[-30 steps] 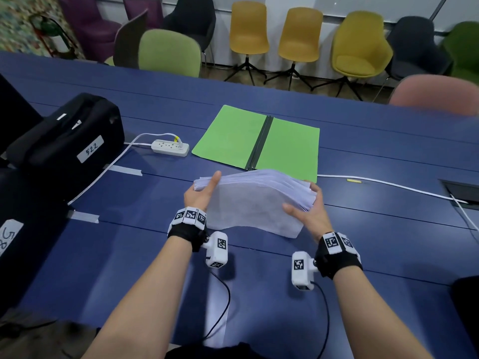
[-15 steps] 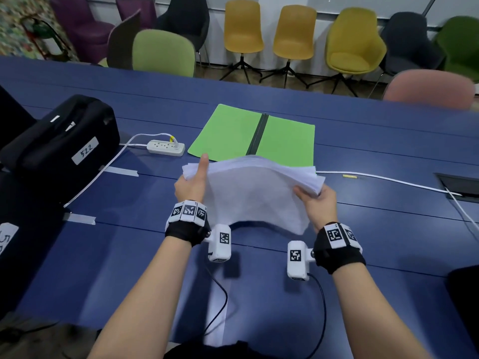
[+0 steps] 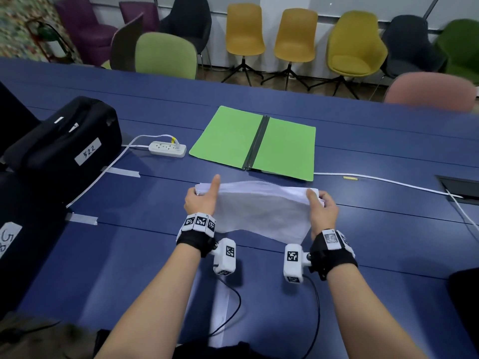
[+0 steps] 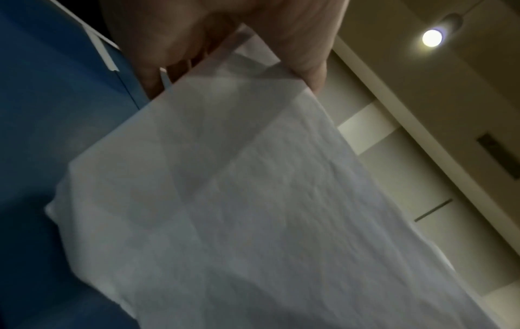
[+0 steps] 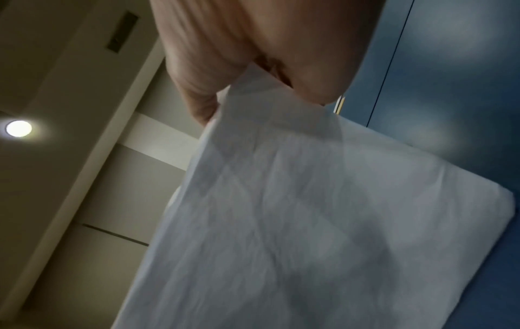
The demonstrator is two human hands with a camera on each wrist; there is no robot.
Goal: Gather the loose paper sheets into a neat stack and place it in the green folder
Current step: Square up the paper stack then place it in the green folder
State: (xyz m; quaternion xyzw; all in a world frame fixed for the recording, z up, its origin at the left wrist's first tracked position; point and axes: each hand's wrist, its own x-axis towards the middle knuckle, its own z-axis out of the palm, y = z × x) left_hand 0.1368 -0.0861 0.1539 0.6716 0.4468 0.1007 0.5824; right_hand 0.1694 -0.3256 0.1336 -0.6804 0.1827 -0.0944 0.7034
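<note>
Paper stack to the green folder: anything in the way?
Nothing visible. The paper stack, held by the left hand and right hand, hangs just short of the open green folder; only bare table lies between them.

Sagging white paper stack (image 3: pixel 261 211) near open green folder (image 3: pixel 255 142) (flat).

Both bare forearms reach forward side by side, each wrist strapped with a black band. The left hand (image 3: pixel 201 200) pinches the white paper stack (image 3: pixel 261 211) at its left end, thumb lying along the top. The right hand (image 3: pixel 322 208) grips the opposite end, thumb on top and fingers curled underneath.
</note>
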